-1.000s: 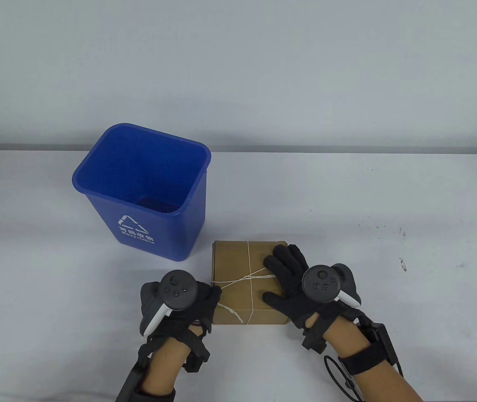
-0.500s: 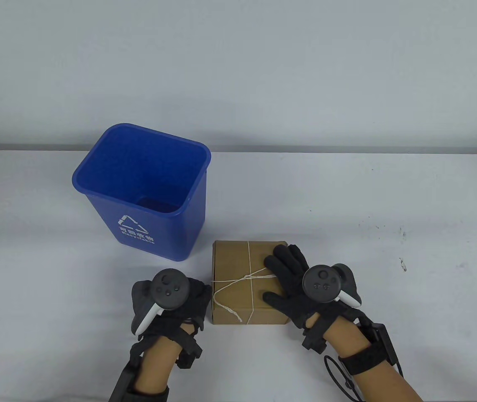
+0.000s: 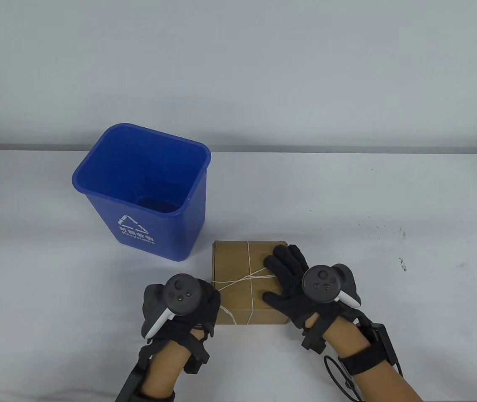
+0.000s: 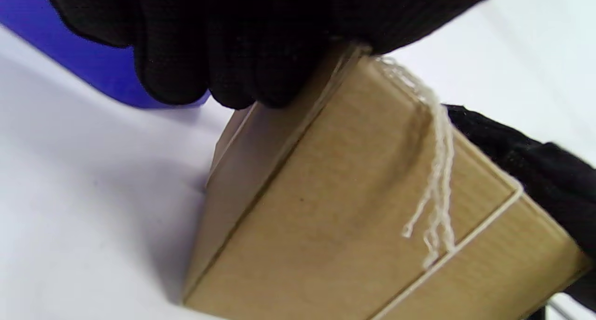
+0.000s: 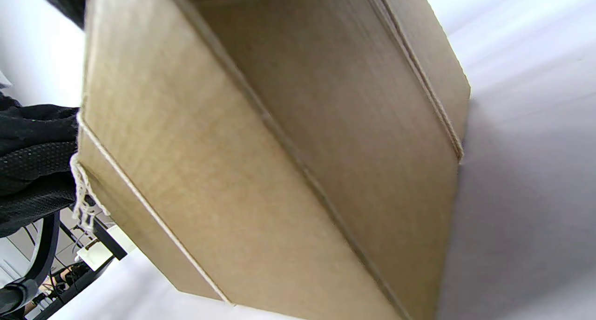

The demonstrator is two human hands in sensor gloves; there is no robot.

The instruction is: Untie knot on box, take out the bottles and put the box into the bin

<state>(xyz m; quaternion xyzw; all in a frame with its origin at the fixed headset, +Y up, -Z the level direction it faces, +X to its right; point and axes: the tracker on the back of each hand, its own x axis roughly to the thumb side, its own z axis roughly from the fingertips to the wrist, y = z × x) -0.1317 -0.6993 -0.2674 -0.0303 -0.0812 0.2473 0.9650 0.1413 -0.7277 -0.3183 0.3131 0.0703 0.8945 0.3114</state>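
Fingers (image 4: 195, 54) of your left hand (image 3: 180, 303) curl at box's (image 3: 238, 259) near-left top edge over string (image 3: 238, 281); pinch itself hidden. Right hand (image 3: 301, 284) lies flat, spread on lid. Risk: pulling wrong strand tightens knot, drags box toward bin (image 3: 96, 167).

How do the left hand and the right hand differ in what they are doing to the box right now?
The right hand lies flat, fingers straight, on top of the box; the left hand sits at the box's left edge with fingers curled. The left hand's fingers are at the string on that edge; the right hand grips nothing. Both wear black gloves with trackers.
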